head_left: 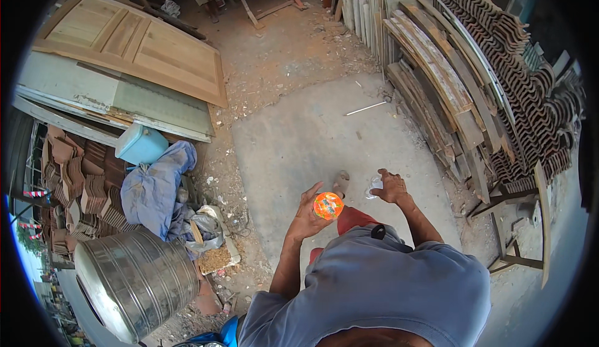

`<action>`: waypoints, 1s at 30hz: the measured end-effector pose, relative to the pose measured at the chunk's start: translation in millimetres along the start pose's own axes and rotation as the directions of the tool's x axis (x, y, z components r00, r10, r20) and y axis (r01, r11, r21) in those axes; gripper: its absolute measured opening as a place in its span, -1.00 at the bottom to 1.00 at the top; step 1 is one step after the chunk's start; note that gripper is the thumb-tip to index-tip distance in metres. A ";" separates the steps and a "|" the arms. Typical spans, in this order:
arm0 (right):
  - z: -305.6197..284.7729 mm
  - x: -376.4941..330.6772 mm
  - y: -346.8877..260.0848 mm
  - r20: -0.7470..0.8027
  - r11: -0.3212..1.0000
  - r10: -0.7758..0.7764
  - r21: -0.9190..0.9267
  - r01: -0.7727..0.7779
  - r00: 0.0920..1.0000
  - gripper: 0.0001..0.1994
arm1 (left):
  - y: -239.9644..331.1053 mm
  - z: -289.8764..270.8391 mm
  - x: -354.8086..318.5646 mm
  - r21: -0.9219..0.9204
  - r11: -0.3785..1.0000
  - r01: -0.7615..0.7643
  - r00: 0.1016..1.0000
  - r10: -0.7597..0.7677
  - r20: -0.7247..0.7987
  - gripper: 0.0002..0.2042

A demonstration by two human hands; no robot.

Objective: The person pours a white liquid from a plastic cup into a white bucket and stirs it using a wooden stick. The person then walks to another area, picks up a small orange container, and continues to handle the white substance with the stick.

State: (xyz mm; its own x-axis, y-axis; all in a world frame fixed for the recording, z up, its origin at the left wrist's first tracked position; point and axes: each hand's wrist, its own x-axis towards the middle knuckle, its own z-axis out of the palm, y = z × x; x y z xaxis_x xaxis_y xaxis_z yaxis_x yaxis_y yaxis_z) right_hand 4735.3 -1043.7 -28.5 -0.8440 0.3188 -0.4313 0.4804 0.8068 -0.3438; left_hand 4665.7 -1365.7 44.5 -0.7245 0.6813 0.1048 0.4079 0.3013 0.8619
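My left hand point(307, 213) holds a small round container with a bright orange lid point(328, 205) in front of my chest. To its right, my right hand point(391, 186) pinches a small clear plastic piece point(374, 186) at about the same height. The two hands are a short way apart. Below them I see my grey shirt point(374, 284) and red shorts point(352, 217). A sandalled foot point(340, 183) shows on the concrete floor point(299, 135) just beyond the container.
Stacked planks point(437, 91) and roof tiles point(518, 66) rise on the right. A wooden door panel point(131, 41) and boards lie at the left, with a pale blue container point(140, 144), blue cloth point(153, 191), tile piles point(75, 185) and a metal drum point(134, 281).
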 end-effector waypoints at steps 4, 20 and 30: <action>-26.0 104.0 -42.9 0.066 0.999 -0.001 -0.052 0.004 0.998 -0.11 | -40.8 -43.5 94.7 -0.454 0.866 0.211 0.976 -0.209 0.054 -0.39; -159.5 418.2 -260.4 0.006 0.950 -0.268 0.165 0.263 0.963 -0.18 | -178.3 -195.5 382.5 -0.332 0.879 0.343 0.937 -0.343 0.061 -0.20; -261.3 574.1 -252.4 0.005 0.946 -0.060 0.320 0.055 0.998 -0.12 | -222.2 -261.0 653.4 0.390 0.916 -0.097 0.763 -0.183 0.620 -0.24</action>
State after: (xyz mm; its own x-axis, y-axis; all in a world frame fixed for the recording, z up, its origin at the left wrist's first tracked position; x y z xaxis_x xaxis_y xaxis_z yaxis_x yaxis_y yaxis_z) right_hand 4067.2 -934.3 28.7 -0.8700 0.2675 -0.4141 0.4843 0.6212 -0.6162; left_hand 3956.6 -1161.6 51.0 -0.2827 0.8783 -0.3855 0.6605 0.4697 0.5858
